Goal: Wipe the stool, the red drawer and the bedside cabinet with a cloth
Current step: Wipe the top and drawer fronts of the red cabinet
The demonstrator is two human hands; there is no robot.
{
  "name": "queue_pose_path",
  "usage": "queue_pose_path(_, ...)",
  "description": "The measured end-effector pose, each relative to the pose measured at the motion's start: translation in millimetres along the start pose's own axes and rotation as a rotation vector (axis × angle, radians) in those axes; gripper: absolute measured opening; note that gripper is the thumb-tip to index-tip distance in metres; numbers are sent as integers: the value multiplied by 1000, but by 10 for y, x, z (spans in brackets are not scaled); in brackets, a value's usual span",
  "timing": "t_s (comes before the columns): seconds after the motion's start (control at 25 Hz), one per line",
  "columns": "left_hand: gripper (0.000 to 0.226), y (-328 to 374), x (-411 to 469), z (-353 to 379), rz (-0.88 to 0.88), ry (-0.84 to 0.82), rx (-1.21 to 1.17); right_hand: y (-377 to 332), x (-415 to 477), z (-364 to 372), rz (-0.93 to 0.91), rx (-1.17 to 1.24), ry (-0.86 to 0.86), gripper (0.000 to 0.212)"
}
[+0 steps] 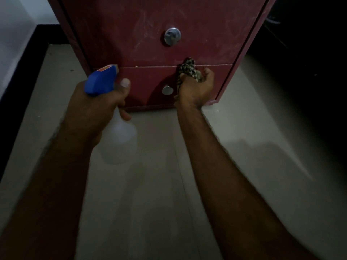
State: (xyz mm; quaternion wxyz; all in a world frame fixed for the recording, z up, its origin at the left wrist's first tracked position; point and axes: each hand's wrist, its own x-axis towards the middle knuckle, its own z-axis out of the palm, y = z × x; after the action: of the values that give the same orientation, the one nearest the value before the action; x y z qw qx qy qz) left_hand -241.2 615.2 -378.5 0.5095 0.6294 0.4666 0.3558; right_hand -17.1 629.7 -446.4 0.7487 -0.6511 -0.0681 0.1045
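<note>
My patterned cloth is bunched in my right hand, fingers curled round it, pressed at the seam atop the lower red drawer. My left hand grips the spray bottle, nozzle aimed there, ready to wet.

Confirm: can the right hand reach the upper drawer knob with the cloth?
Probably yes. The right hand grips the cloth at the bottom edge of the upper drawer; its knob sits just above, only bare red front between. The left hand, holding the spray bottle, is off to the side.
</note>
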Motion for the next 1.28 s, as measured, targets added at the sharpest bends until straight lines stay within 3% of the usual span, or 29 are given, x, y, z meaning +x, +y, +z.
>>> queue_pose_path(0.32, 36, -26, -59, -374, -38, 71, -14, 115, -517, 333, 28, -8, -132, 57)
queue_pose_path(0.44, 8, 20, -110, -483, 3, 109, -48, 182, -837, 599, 57, -20, -188, 61)
queue_pose_path(0.52, 16, 55, -118, -589, 16, 136, -62, 105, -1126, 739, 90, -12, -267, 64)
queue_pose_path(0.68, 14, 113, -91, -751, 51, 164, -97, 15, -1444, 871, 255, 42, -437, 68)
queue_pose_path(0.84, 14, 109, -68, -802, 55, 188, -91, 37, -1341, 798, 407, 235, -469, 64)
queue_pose_path(0.96, 13, 54, -52, -747, 37, 168, -66, 123, -1149, 669, 497, 366, -473, 47)
queue_pose_path(1.16, 13, -12, -7, -503, 40, 94, -24, 200, -729, 330, 450, 538, -489, 33)
queue_pose_path(1.28, 13, 66, 47, -316, 68, 53, -59, 107, -606, 196, 481, 622, -431, 43)
